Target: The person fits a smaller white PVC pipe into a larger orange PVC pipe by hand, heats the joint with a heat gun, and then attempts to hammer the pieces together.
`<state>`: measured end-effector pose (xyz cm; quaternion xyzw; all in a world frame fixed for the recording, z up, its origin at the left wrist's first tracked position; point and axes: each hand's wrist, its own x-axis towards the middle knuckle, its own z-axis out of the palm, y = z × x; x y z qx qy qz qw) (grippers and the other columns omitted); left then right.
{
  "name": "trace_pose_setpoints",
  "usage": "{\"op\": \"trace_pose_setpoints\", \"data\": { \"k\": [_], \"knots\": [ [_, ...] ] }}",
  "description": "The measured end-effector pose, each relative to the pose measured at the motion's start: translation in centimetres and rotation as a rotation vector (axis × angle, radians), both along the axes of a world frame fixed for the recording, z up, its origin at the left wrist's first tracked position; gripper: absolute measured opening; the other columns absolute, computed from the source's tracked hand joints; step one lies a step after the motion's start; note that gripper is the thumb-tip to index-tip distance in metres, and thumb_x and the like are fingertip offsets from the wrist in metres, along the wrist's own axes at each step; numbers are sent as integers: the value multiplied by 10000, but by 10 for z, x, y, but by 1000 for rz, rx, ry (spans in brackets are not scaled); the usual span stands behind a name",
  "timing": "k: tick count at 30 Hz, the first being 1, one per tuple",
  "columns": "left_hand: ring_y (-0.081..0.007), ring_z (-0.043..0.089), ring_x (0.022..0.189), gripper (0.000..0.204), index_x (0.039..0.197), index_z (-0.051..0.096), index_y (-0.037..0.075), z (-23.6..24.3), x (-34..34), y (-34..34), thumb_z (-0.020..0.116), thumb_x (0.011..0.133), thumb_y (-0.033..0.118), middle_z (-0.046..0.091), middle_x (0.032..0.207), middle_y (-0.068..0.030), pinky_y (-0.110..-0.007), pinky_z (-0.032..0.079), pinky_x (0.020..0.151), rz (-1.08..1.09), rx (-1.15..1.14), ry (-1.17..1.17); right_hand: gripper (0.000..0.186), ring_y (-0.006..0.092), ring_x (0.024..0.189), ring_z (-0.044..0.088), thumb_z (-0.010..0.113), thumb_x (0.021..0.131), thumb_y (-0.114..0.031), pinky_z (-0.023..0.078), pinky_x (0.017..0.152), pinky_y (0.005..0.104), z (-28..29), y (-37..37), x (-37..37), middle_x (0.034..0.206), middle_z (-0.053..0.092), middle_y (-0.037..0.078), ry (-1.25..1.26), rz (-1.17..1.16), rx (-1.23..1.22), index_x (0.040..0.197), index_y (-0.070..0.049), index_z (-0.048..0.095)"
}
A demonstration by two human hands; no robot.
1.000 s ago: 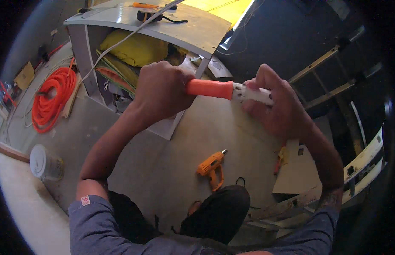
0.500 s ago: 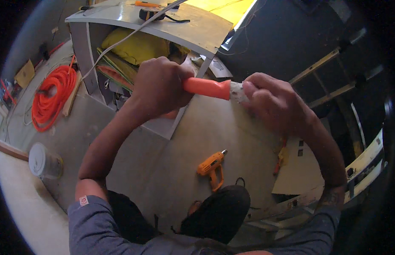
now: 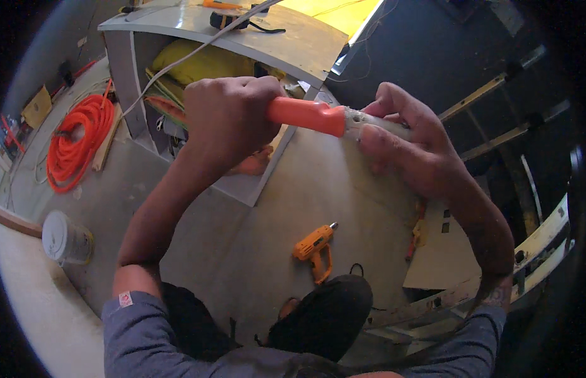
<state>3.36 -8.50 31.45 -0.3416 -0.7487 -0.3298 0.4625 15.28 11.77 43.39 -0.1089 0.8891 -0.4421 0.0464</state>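
Note:
My left hand (image 3: 233, 116) is wrapped round an orange plastic pipe (image 3: 305, 116), held up in front of me. The pipe's right end is flared and fits round a dirty whitish pipe (image 3: 354, 121). My right hand (image 3: 419, 142) grips that whitish pipe, thumb on the near side and fingers behind; its far end lies partly hidden in my palm. Below, an orange heat gun (image 3: 315, 247) with a metal nozzle rests on the floor, apart from both hands.
A grey cabinet (image 3: 293, 47) stands ahead, with a tape measure (image 3: 228, 22) on top and yellow bundles inside. At left are a coil of orange hose (image 3: 79, 142) and a white bucket (image 3: 65, 238). A ladder (image 3: 425, 309) lies at lower right, near a pale board (image 3: 444, 252).
My right hand has turned and its fingers have loosened, showing more of the whitish pipe. Both hands have shifted slightly, and a bulge shows on the orange pipe's end.

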Motion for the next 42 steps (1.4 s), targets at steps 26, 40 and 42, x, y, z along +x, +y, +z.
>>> {"op": "trace_pose_setpoints", "data": {
  "k": [26, 40, 42],
  "knots": [
    [-270, 660, 625, 159, 724, 684, 163, -1, 2, 10, 697, 699, 320, 627, 616, -93, -420, 494, 572, 25, -152, -182, 306, 367, 675, 627, 751, 767, -41, 508, 590, 405, 1, 9, -8, 773, 585, 144, 785, 425, 733, 893, -34, 473],
    [-256, 640, 560, 143, 697, 646, 173, 7, 5, -2, 725, 692, 292, 628, 616, -37, -389, 462, 493, 134, -44, 55, 295, 195, 786, 631, 699, 890, -165, 519, 687, 353, -13, 1, -3, 805, 559, 99, -161, -84, -214, 985, -10, 467],
    [-262, 643, 569, 130, 696, 657, 176, 8, 3, -3, 717, 696, 291, 632, 623, -46, -396, 472, 506, 125, -76, 8, 294, 212, 756, 643, 710, 878, -168, 523, 670, 352, -29, 6, -12, 804, 564, 96, 556, 110, 145, 978, -12, 482]
  ]
}}
